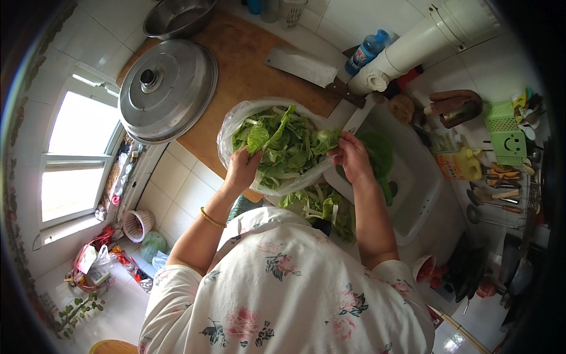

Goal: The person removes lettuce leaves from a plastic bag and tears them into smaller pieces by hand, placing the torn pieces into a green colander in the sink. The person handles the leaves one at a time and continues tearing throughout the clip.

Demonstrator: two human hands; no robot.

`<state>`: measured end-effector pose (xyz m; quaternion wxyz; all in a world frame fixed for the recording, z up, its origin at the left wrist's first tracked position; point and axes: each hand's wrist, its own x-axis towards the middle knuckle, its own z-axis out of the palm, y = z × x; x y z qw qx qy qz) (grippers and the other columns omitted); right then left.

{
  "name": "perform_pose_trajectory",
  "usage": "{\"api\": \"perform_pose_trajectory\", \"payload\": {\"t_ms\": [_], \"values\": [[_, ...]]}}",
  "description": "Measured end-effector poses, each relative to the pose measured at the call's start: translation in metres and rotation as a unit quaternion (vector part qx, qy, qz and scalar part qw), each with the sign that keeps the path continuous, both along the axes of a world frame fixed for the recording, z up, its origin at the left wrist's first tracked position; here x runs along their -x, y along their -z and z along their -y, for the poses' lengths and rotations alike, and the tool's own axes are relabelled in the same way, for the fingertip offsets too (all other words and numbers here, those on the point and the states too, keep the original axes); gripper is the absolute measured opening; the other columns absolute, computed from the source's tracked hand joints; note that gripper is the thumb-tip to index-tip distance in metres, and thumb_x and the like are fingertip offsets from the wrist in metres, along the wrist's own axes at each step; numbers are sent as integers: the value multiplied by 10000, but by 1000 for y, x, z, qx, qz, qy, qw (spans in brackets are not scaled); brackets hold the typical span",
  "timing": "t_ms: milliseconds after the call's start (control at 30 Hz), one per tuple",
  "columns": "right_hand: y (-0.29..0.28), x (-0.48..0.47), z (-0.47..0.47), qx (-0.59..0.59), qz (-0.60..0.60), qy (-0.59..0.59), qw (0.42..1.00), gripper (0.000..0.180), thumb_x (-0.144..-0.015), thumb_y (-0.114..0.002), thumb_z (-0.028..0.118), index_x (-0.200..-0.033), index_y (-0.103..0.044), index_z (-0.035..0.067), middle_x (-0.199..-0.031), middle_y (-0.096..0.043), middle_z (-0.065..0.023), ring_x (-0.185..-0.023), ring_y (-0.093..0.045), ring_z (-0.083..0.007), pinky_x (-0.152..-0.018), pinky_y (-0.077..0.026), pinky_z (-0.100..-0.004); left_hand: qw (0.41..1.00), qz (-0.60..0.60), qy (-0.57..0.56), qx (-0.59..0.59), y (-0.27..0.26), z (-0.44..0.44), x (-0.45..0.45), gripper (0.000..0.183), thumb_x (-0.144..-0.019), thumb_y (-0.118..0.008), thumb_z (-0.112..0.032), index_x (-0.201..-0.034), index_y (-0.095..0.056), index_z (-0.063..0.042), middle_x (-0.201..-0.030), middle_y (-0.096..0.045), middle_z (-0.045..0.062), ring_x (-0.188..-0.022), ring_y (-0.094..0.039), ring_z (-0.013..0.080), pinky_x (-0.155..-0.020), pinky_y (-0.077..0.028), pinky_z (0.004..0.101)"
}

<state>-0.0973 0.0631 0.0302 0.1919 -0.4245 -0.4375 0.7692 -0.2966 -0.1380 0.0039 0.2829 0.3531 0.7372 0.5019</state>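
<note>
A clear plastic bag (226, 128) stands open before me, filled with torn leafy greens (287, 146). My left hand (243, 166) is over the bag's left side, its fingers closed on a green leaf (258, 138). At the bag's right side my right hand (353, 155) pinches a leafy green piece (325, 140). More loose greens (325, 205) lie below the bag, close to my body. Right of my right hand, a green plastic strainer (379, 155) rests in the sink.
A cleaver (303, 66) lies on the wooden board (241, 57) beyond the bag. A large metal lid (177, 97) covers the board's left part, with a steel basin (179, 20) behind it. The sink (420, 190) is at right. A blue bottle (366, 51) stands near a white pipe (411, 44).
</note>
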Motion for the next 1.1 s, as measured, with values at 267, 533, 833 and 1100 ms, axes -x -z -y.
{"api": "perform_pose_trajectory", "payload": {"t_ms": [267,533,833,1100], "values": [[0,2,18,-352,192,-235,885,456,-827,-482,92,-1262,-424,216,-914,-552,-120,-761,-590,-229,-637,-477,-332,999,53,-11,0,3,2,0,159,-842,-532,-127,-885,-551,25,-727,-584,129,-681,-541,172,-630,-438,318],[-4,19,52,-594,251,-359,675,479,-714,-555,53,-1171,-508,192,-855,-525,-126,-810,-549,-306,-667,-472,-391,988,149,-44,7,-17,2,-2,189,-885,-498,-161,-944,-600,-13,-691,-549,16,-615,-481,92,-562,-409,257],[1,-42,37,-536,174,94,821,252,-747,-552,-38,-981,-585,46,-935,-578,-123,-861,-566,-316,-702,-461,-344,889,436,-111,-90,-32,1,-1,236,-914,-460,-220,-960,-580,-23,-708,-483,-7,-551,-440,85,-492,-387,217],[-8,-68,28,-654,338,-18,677,258,-820,-571,120,-1075,-562,79,-1063,-531,-139,-1015,-493,-317,-842,-416,-396,805,571,-9,-159,-28,2,-1,222,-918,-430,-162,-996,-530,20,-922,-571,100,-778,-591,183,-656,-525,314]]}}
